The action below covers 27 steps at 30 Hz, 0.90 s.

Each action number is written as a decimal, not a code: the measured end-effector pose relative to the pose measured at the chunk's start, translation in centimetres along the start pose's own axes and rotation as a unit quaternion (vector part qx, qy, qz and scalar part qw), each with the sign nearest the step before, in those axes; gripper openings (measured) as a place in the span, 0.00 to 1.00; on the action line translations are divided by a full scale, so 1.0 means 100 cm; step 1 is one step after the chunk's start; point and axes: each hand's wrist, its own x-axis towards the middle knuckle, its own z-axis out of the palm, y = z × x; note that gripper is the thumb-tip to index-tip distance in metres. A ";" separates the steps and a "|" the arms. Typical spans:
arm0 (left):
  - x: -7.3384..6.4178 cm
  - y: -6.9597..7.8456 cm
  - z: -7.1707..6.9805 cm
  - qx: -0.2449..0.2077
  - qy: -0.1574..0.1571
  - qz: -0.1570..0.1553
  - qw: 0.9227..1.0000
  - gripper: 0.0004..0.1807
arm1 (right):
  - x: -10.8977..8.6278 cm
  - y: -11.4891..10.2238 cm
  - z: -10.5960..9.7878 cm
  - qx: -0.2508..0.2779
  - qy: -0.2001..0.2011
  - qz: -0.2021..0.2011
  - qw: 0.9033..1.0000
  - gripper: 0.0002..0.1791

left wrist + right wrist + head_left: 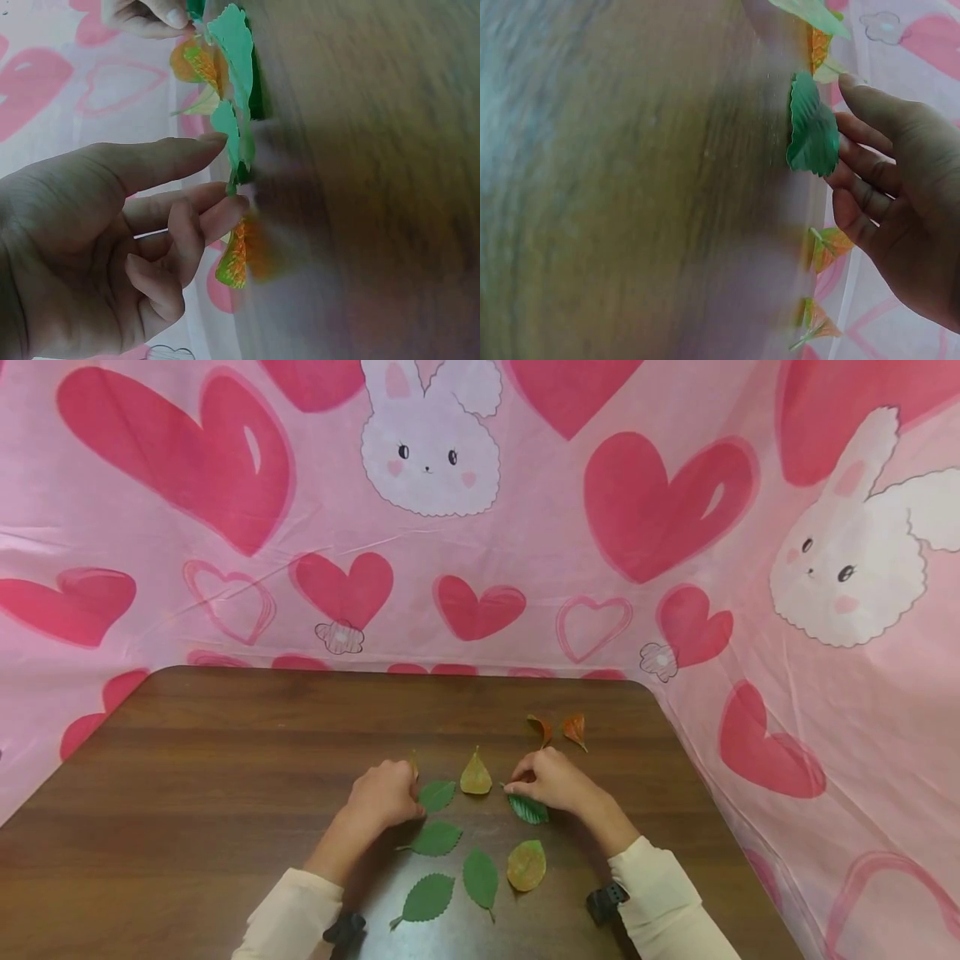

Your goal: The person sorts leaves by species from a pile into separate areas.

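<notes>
My left hand (pixel 384 793) is at the left end of a green leaf (pixel 437 795), thumb and forefinger pinching near its stem; the left wrist view shows this hand (pixel 142 225) side-on. Beyond it a yellowish leaf (pixel 414 763) is mostly hidden. On the right, my right hand (pixel 553 781) pinches the stem end of a darker green leaf (pixel 529 810), whose ribbed blade (pixel 811 131) tilts up in the right wrist view. Between the hands lies a yellow-brown leaf (pixel 476 777), stem pointing away.
Nearer me on the brown wooden table (pixel 247 793) lie green leaves (pixel 435 839) (pixel 428 897) (pixel 480 878) and a round yellowish leaf (pixel 527 866). Two orange leaves (pixel 574 729) (pixel 542 728) lie beyond the right hand. A pink heart-patterned cloth (pixel 480 543) hangs behind the table.
</notes>
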 end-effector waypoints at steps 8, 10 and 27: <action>-0.002 0.000 0.002 0.008 0.005 -0.004 1.000 0.20 | 0.002 -0.006 0.001 0.011 -0.029 0.025 0.999 0.09; -0.003 0.001 0.001 0.010 0.007 -0.001 1.000 0.20 | 0.003 -0.006 0.002 0.007 -0.033 0.031 0.999 0.09; -0.003 0.001 0.008 -0.024 0.005 0.025 0.999 0.21 | 0.010 -0.010 0.000 0.033 -0.071 0.088 0.993 0.10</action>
